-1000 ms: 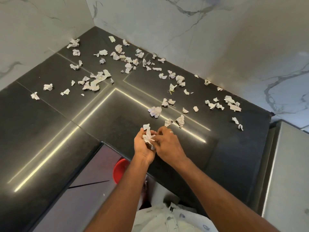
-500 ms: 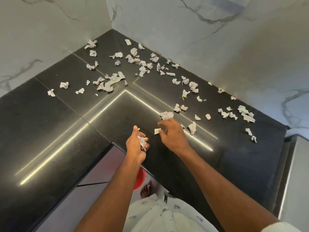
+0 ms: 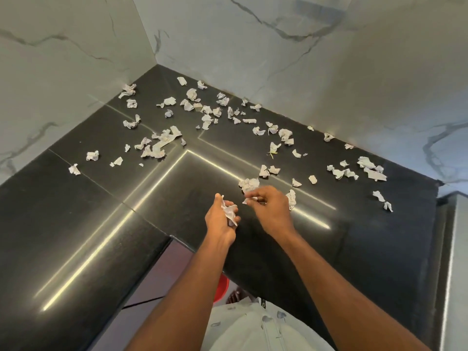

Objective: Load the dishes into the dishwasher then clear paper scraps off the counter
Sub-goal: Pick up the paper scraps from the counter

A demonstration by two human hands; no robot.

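Several crumpled white paper scraps (image 3: 162,145) lie scattered over the black L-shaped counter (image 3: 76,224), from the far corner out to the right end. My left hand (image 3: 220,219) hovers over the counter's inner corner and grips a small wad of collected scraps (image 3: 229,211). Just to its right, my right hand (image 3: 268,206) pinches one small scrap (image 3: 249,200) between thumb and fingertips, slightly above the counter. A larger crumpled scrap (image 3: 249,184) lies right behind those fingers. Another scrap (image 3: 291,198) lies beside the right hand's knuckles.
Marble walls (image 3: 278,59) close the counter on the left and at the back. A steel appliance (image 3: 455,262) stands at the right edge. Below the counter's inner corner a red bucket (image 3: 222,287) shows on the floor.
My hands, joined over the wad a second ago, parted. The right hand reached forward, took a small scrap from the counter, and now holds it slightly lifted. The left hand stayed put.
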